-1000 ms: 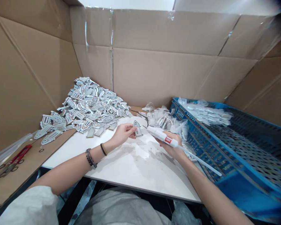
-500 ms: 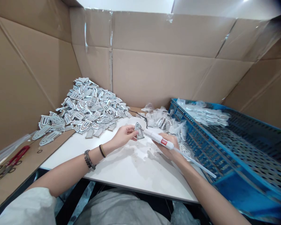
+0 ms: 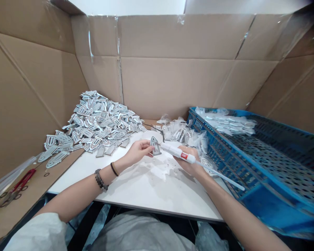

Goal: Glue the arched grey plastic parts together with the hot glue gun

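Between its thumb and fingers, my left hand (image 3: pixel 139 152) pinches a small grey arch-shaped piece (image 3: pixel 155 147) with a flat base, held upright above the white board (image 3: pixel 136 184). My right hand (image 3: pixel 188 166) is wrapped round a white hot glue gun (image 3: pixel 177 153) with a red label. Its nozzle points left, close beside the piece; I cannot tell if they touch. A long translucent glue stick (image 3: pixel 223 178) sticks out of the gun's rear, over my right wrist. The fingers under the gun are partly hidden.
A big heap of similar arch-shaped pieces (image 3: pixel 99 122) rises at the back left. Bagged pieces (image 3: pixel 183 130) lie behind my right hand. A blue crate (image 3: pixel 251 188) with white packets (image 3: pixel 230 122) stands right. Red-handled scissors (image 3: pixel 22 181) lie left. Cardboard walls (image 3: pixel 178 80) enclose the board.
The view has shifted slightly. Both hands keep nearly the same pose, with the glue gun's nozzle still beside the piece.
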Available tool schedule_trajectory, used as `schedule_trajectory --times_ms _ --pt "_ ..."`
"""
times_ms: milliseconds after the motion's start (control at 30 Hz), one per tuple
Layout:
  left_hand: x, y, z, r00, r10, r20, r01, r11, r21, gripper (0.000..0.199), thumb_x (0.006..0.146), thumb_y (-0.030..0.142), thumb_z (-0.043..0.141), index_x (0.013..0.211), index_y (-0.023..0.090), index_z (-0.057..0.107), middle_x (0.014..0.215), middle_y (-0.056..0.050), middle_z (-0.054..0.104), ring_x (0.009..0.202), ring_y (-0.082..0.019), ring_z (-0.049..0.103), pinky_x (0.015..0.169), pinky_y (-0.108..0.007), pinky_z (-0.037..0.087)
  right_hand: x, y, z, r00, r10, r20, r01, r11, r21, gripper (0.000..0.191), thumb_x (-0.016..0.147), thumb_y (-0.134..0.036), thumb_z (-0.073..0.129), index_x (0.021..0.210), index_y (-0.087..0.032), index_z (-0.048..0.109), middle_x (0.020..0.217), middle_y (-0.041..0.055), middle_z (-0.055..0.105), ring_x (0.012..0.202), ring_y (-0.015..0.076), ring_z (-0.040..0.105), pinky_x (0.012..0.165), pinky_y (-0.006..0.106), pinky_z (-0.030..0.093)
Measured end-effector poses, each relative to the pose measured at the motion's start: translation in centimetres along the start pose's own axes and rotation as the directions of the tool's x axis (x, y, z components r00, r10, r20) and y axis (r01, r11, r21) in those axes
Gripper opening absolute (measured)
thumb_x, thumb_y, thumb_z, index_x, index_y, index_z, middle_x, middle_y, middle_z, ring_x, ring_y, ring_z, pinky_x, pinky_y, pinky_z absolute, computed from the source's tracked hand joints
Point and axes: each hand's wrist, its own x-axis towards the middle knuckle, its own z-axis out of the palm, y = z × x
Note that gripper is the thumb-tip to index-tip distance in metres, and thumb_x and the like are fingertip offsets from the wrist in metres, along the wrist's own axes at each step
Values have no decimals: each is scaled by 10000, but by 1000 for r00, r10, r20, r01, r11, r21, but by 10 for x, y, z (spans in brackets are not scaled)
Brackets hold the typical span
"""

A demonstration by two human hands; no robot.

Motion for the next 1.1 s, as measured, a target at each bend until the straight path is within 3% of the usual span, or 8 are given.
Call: schedule_trajectory --times_ms 467,700,833,933,1000,1067,1100 --pt "2 -2 0 995 -91 39 96 981 -168 502 681 547 841 893 110 715 895 -81 713 804 -157 661 787 -318 580 2 1 -1 998 59 -24 -56 993 104 374 829 -361 542 536 -224 354 497 -20 430 459 116 373 483 260 285" --pt "-4 1 4 988 -121 94 126 990 -55 516 682 548 832 964 129 725 837 -69 734 710 -139 664 707 -268 570 3 1 -2 997 73 -22 -71 994 89 417 855 -408 553 521 -223 386 499 -13 463 470 126 429 501 269 322" --pt "-6 1 8 974 -141 179 116 983 144 376 753 486 762 886 135 730 739 -48 707 612 -132 638 617 -243 540 6 -7 -9 994 97 -52 -89 986 139 427 885 -445 551 534 -223 453 520 2 515 499 144 494 531 278 383" --pt "-2 11 -12 996 -41 74 9 920 392 299 782 423 700 850 134 733 750 -54 713 598 -137 628 561 -225 487 6 -9 -12 987 128 -97 -110 978 180 430 880 -489 579 554 -225 485 519 5 528 488 151 491 522 286 396" --pt "2 24 -38 997 68 -44 -29 810 586 256 797 381 651 808 137 725 732 -45 709 610 -138 612 559 -217 446 6 -9 -12 986 132 -106 -111 977 183 436 874 -495 589 549 -224 486 524 8 538 493 154 500 519 284 393" --pt "4 37 -69 990 87 -112 24 678 735 237 790 358 621 714 145 692 636 -18 668 577 -132 569 548 -218 395 6 -7 -11 989 109 -95 -92 982 167 439 875 -474 584 532 -220 480 522 9 539 497 152 507 519 278 381" --pt "4 43 -84 993 36 -112 66 616 785 243 770 355 624 645 150 660 578 -5 634 541 -125 535 536 -222 368 6 -7 -10 992 95 -87 -81 984 156 439 874 -464 580 526 -218 476 520 9 536 497 150 509 519 275 375"
